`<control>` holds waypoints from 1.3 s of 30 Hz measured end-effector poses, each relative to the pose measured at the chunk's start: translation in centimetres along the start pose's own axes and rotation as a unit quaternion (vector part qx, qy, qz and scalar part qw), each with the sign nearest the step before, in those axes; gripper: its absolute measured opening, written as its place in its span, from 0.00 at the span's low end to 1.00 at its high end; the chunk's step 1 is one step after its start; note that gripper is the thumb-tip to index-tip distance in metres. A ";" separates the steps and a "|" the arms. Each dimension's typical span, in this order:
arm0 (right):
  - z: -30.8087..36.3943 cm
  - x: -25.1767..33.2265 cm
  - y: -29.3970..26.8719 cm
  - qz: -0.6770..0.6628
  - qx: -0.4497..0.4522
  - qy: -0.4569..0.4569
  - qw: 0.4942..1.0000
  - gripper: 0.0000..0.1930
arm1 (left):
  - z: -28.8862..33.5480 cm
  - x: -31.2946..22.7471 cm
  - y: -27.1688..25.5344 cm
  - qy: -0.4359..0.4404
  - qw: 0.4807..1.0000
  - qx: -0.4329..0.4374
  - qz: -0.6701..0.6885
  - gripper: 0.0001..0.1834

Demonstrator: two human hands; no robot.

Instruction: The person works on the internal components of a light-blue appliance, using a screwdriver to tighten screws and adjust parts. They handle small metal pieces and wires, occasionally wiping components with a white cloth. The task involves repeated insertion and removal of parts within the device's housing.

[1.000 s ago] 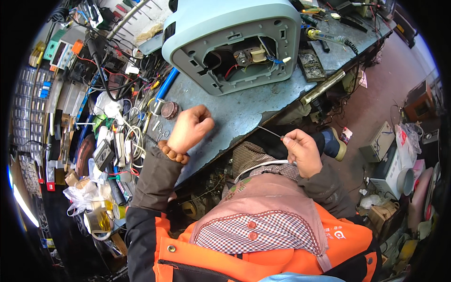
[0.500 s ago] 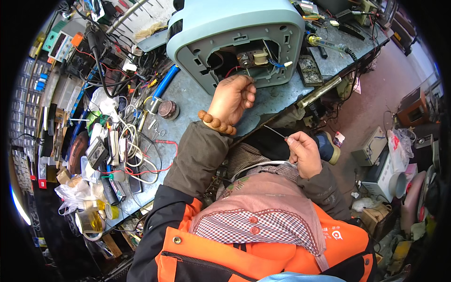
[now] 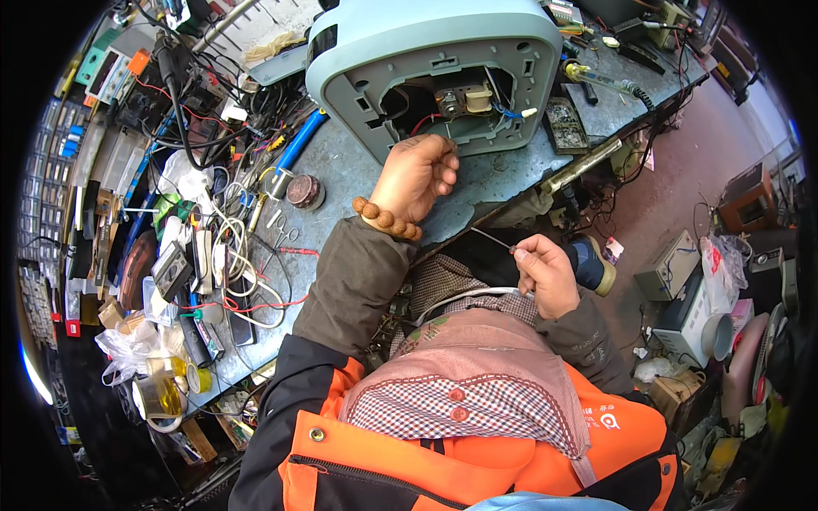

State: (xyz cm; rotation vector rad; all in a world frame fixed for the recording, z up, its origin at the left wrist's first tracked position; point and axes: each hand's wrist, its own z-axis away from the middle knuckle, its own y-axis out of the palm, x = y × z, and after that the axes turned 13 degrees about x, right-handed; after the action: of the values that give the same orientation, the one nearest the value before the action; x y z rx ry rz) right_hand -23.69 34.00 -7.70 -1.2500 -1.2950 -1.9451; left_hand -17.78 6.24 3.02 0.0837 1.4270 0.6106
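Observation:
A pale blue-grey appliance housing [image 3: 443, 38] lies on the bench with its framed opening toward me. Inside the opening sit a small motor-like part [image 3: 450, 104], wires and a white connector [image 3: 528, 113]. My left hand [image 3: 417, 175], with a wooden bead bracelet [image 3: 388, 220] at the wrist, is closed just before the opening's lower edge. A thin sliver shows above its fingertips, too small to name. Lower and to the right, my right hand [image 3: 547, 274] grips a thin-shafted screwdriver [image 3: 492, 239], its tip pointing up-left, over my lap and away from the housing. Its handle is mostly hidden.
Left of the housing lie a blue-handled tool [image 3: 300, 142], a round jar [image 3: 305, 192], scissors [image 3: 288, 232] and tangled cables [image 3: 234, 255]. A soldering iron [image 3: 601, 78] and a small metal tray [image 3: 566, 126] are at the right. Boxed equipment [image 3: 669, 266] stands on the floor.
My left hand shifts slightly left relative to the opening and stays closed. My right hand with the screwdriver moves slightly left too. The housing appears a little further right and lower in view.

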 end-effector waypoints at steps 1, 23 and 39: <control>0.0 -0.1 -0.1 -0.002 -0.003 -0.001 1.000 0.06 | 0.0 -0.1 0.0 -0.001 1.000 -0.001 0.001 0.08; -0.5 -0.3 -0.1 0.005 -0.012 0.016 1.000 0.06 | -1.0 -0.7 0.7 0.003 1.000 0.002 -0.030 0.09; -0.4 2.3 1.5 0.051 -0.052 -0.098 0.993 0.06 | -2.3 0.4 0.8 0.029 0.988 0.011 0.148 0.08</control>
State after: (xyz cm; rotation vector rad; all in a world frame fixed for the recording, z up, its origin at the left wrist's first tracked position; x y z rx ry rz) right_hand -23.75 33.20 -5.06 -1.5611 -1.2085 -1.8762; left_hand -20.26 6.43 2.57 0.3017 1.4906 0.8478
